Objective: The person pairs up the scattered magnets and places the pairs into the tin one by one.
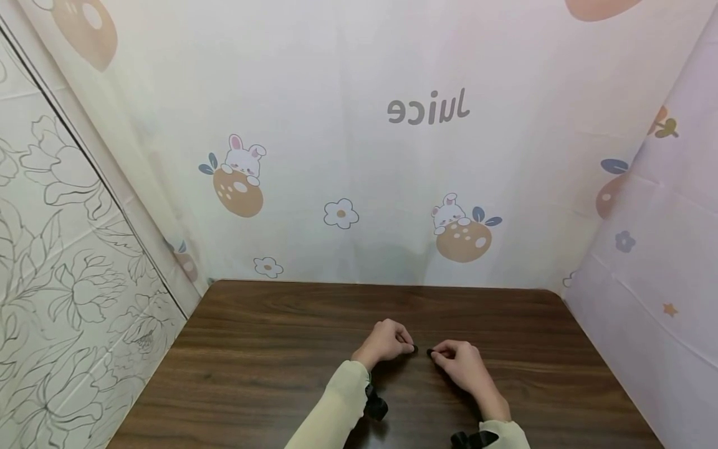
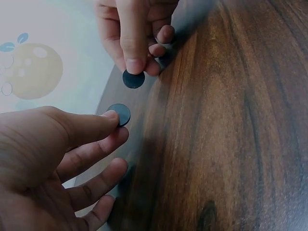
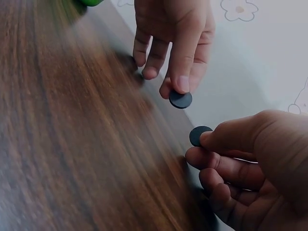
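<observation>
My left hand (image 1: pixel 386 343) pinches a small, flat black disc (image 2: pixel 120 114) between thumb and forefinger. A second black disc of like size (image 3: pixel 199 136) is held the same way by my right hand (image 1: pixel 461 365). The two discs face each other across a narrow gap, close over the tabletop. In the left wrist view the other fingers of the left hand (image 2: pixel 53 149) spread loosely below its disc. Those of the right hand (image 3: pixel 255 168) curl loosely under its own disc in the right wrist view.
Both hands are over the dark wood-grain table (image 1: pixel 252 349). A white curtain (image 1: pixel 336 156) printed with rabbits, fruit and flowers hangs along the back edge. Patterned cloth panels flank the table, a floral one (image 1: pixel 73 249) at left. Dark wrist straps (image 1: pixel 374 402) sit near the sleeves.
</observation>
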Action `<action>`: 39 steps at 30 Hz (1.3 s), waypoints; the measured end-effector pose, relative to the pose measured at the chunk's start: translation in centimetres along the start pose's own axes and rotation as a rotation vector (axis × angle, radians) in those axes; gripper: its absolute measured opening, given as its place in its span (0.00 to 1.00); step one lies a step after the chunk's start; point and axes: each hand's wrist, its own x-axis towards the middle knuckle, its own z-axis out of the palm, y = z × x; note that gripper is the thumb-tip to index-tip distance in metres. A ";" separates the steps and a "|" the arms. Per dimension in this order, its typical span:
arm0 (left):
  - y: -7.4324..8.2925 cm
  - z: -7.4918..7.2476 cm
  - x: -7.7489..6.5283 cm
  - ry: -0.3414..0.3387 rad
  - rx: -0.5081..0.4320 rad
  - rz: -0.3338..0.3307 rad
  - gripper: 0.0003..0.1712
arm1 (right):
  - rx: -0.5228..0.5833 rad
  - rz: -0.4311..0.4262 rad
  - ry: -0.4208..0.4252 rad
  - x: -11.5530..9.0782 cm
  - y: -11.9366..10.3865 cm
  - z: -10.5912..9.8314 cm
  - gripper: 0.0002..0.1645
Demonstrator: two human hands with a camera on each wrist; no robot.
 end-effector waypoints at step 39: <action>-0.2 0.9 0.3 -0.019 0.013 0.060 0.04 | 0.004 -0.017 -0.039 -0.2 -0.9 0.5 0.03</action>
